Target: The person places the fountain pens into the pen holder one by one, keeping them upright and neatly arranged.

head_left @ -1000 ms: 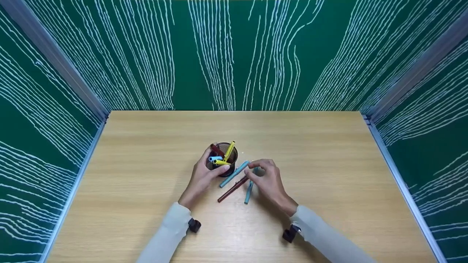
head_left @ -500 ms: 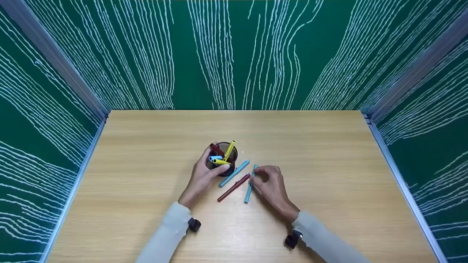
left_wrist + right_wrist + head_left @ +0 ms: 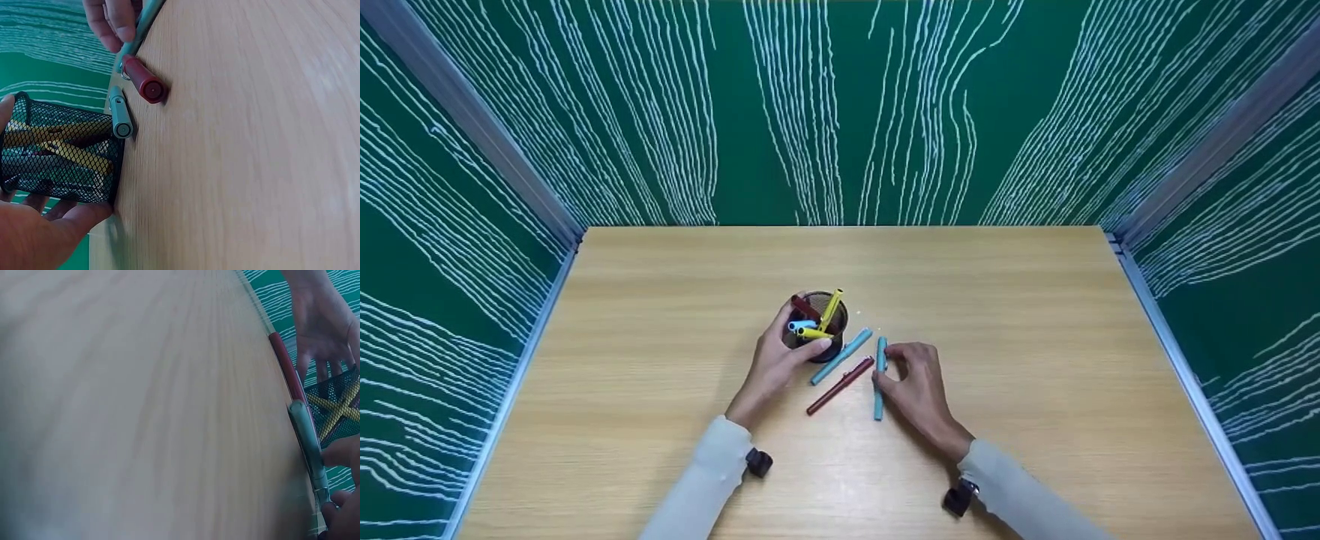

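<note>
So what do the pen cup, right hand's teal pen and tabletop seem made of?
Pen cup: probably black-coated metal, from its open diamond mesh. Teal pen: perhaps smooth plastic or painted metal, given the even colour. Tabletop: wood or wood-look laminate, satin, with fine grain streaks and soft glare.

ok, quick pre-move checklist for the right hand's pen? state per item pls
1. Cup steadied: ok. Left hand is curled round the mesh cup.
2. Cup upright: ok. No clear lean in the views.
3. Room in cup: ok. Bare mesh shows inside its far rim.
4. Pen held: ok. Right hand has thumb and finger on opposite sides of the teal pen; firmness can't be seen.
5. Pen free of its neighbor: cannot tell. The red pen ends very close to it.
6. All pens in cup: not ok. Red pen and other teal pen also lie outside.
</note>
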`<state>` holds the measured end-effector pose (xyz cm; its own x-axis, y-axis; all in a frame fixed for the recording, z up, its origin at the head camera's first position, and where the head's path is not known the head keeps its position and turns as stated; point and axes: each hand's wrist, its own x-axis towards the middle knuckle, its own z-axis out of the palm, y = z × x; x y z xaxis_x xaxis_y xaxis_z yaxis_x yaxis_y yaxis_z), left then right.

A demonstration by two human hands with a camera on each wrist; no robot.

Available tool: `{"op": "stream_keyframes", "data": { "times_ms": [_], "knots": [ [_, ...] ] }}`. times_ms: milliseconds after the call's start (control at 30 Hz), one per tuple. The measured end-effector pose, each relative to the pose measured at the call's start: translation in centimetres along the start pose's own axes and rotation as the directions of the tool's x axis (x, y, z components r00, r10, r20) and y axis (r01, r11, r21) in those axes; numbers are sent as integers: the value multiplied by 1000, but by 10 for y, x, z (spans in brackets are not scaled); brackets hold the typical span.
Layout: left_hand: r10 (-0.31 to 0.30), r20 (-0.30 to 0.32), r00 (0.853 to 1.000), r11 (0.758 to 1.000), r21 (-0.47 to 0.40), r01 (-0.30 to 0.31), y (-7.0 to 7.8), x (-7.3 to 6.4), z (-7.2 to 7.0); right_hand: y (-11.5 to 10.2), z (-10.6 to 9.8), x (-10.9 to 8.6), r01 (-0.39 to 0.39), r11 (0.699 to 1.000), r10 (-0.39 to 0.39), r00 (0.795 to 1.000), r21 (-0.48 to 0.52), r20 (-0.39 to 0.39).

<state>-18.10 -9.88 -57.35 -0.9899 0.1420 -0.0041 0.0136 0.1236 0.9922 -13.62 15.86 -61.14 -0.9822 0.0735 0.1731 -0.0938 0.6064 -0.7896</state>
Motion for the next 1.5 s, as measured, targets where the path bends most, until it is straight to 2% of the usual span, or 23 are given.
{"op": "stream_keyframes", "data": {
  "times_ms": [233, 633, 833, 1000, 1267, 1500],
  "knots": [
    [10, 1, 1000, 1000, -1, -10, 0, 0, 0, 6, -8, -2, -26, 1000, 26, 1000, 1, -8],
    [-3, -13, 1000, 1000, 19, 3, -1, 1, 1, 14, -10, -1, 30, 1000, -31, 998, -7, -62],
    [-10, -10, 1000, 1000, 25, 10, 1, 0, 1, 13, -13, 3, 46, 996, -50, 997, -78, -51],
    [-4, -1, 1000, 1000, 12, 4, 0, 0, 0, 12, -17, 6, 27, 994, -29, 999, -102, -20],
    [12, 2, 1000, 1000, 12, -12, 0, -1, 1, 7, -35, 11, -27, 998, 26, 1000, -53, -14],
    [27, 3, 1000, 1000, 1, -27, 3, -1, 1, 5, -54, 14, -54, 998, 54, 998, 40, -18]
  ]
}}
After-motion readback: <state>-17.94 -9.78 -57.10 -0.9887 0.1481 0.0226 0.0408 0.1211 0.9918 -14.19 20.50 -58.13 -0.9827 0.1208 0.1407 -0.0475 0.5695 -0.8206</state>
